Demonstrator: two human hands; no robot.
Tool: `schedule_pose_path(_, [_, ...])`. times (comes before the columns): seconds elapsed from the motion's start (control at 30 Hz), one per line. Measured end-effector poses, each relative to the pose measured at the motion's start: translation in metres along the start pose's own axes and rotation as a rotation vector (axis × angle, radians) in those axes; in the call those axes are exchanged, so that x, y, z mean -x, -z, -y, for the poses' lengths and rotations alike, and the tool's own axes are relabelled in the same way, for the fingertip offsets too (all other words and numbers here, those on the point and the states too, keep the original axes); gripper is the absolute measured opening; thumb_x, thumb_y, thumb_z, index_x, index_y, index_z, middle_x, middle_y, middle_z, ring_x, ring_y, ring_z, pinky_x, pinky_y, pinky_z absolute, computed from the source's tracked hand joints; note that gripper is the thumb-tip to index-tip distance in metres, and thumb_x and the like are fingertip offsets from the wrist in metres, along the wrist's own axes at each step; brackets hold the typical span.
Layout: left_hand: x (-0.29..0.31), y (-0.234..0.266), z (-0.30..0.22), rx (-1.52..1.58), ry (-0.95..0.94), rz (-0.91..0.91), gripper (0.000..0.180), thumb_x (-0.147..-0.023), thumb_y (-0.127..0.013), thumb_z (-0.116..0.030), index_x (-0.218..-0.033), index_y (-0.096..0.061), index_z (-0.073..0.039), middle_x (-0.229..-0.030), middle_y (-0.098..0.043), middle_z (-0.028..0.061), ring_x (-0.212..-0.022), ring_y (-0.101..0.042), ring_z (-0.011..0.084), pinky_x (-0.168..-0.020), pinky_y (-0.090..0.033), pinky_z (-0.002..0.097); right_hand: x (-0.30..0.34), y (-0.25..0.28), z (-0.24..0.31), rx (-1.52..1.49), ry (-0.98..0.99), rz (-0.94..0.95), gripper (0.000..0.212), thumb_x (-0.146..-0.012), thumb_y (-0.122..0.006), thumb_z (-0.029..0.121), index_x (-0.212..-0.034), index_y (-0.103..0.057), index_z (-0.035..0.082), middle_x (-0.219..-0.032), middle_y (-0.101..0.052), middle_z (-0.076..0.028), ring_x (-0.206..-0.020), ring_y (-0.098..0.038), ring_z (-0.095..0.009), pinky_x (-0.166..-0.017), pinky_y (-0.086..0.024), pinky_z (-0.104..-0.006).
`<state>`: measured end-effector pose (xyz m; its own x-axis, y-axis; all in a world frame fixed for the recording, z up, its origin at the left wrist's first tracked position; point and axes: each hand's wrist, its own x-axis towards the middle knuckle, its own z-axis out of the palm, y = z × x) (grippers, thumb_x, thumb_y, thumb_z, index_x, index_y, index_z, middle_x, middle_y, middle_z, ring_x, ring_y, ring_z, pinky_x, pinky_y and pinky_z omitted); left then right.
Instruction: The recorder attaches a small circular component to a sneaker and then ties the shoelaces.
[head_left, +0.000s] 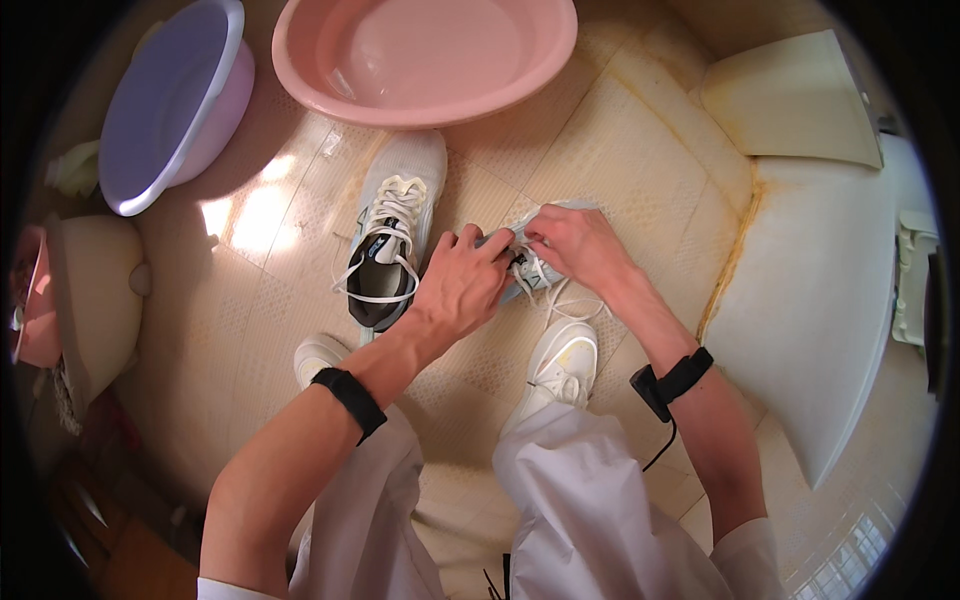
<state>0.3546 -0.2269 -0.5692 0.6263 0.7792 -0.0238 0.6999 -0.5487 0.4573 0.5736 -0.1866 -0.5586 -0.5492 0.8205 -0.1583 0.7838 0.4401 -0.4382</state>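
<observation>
I am bent over the tiled floor (600,140) with both hands on a pale grey-and-white running shoe (540,275). It lies just in front of my right foot, partly covered by my fingers. My left hand (465,275) reaches across from the left, its fingers bent and closed on the shoe near the tongue. My right hand (582,245) comes in from the other side, fingers curled in and grasping the shoe at its lacing. My knuckles hide the fingertips, so I cannot tell whether lace or tongue is pinched between them. White laces (556,300) trail loose from the shoe toward my feet.

Its matching running shoe (408,180) stands to the left, toe pointing away from me, with a loose loop of lace across its dark opening. I am wearing white lace-up sneakers (568,355) and pale trousers (590,480), with a black strap (350,402) on each forearm; a thin black cable hangs from the right one.

Beyond the matching shoe sits a pink basin (425,112), and a purple basin (240,100) leans at the upper left. Bright sunlight falls on the floor just below the purple one.
</observation>
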Motion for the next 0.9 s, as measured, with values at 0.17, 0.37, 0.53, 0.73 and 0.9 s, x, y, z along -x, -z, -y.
schedule_pose_path(0.17, [-0.001, 0.0, -0.001, 0.006, -0.022, 0.025, 0.02, -0.093, -0.066, -0.024, -0.098, -0.076, -0.008, -0.12, -0.055, 0.0022, -0.109, -0.055, 0.0279, -0.087, -0.047, 0.0433, -0.008, 0.014, -0.006, -0.003, 0.055, 0.07, 0.011, -0.083, -0.073, 0.012, -0.093, -0.074, 0.007, -0.09, -0.071, -0.009, -0.081, -0.07, -0.032, -0.071, -0.057, -0.0429])
schedule_pose_path(0.37, [-0.002, 0.002, 0.0, 0.036, -0.023, 0.02, 0.018, -0.086, -0.074, -0.018, -0.101, -0.076, -0.008, -0.12, -0.058, 0.0007, -0.105, -0.057, 0.0263, -0.085, -0.048, 0.042, -0.013, 0.002, -0.004, 0.03, -0.051, 0.046, 0.013, -0.078, -0.07, 0.012, -0.088, -0.069, 0.004, -0.084, -0.071, -0.011, -0.079, -0.07, -0.034, -0.071, -0.057, -0.0429])
schedule_pose_path(0.53, [-0.002, 0.002, -0.001, 0.0, -0.016, 0.007, 0.018, -0.088, -0.073, -0.017, -0.103, -0.076, -0.008, -0.121, -0.059, 0.0003, -0.104, -0.057, 0.026, -0.085, -0.048, 0.0415, -0.004, -0.008, 0.006, -0.144, -0.357, -0.048, 0.014, -0.078, -0.07, 0.013, -0.086, -0.067, 0.002, -0.082, -0.073, -0.013, -0.078, -0.071, -0.034, -0.072, -0.058, -0.0426])
schedule_pose_path(0.73, [-0.002, 0.004, 0.0, -0.038, -0.02, 0.074, 0.02, -0.09, -0.071, -0.019, -0.105, -0.076, -0.007, -0.122, -0.058, -0.0004, -0.106, -0.057, 0.0257, -0.086, -0.047, 0.0408, 0.0, -0.012, 0.001, -0.363, -0.505, 0.018, 0.016, -0.083, -0.068, 0.014, -0.094, -0.064, 0.002, -0.085, -0.072, -0.015, -0.083, -0.072, -0.037, -0.074, -0.057, -0.0472])
schedule_pose_path(0.9, [-0.002, 0.0, 0.001, -0.032, -0.061, 0.047, 0.022, -0.091, -0.071, -0.022, -0.107, -0.077, -0.007, -0.126, -0.058, -0.0009, -0.11, -0.055, 0.0256, -0.089, -0.046, 0.0407, 0.004, -0.006, 0.002, 0.045, 0.014, 0.083, 0.013, -0.09, -0.064, 0.012, -0.102, -0.06, 0.007, -0.095, -0.066, -0.014, -0.083, -0.07, -0.036, -0.07, -0.056, -0.0497])
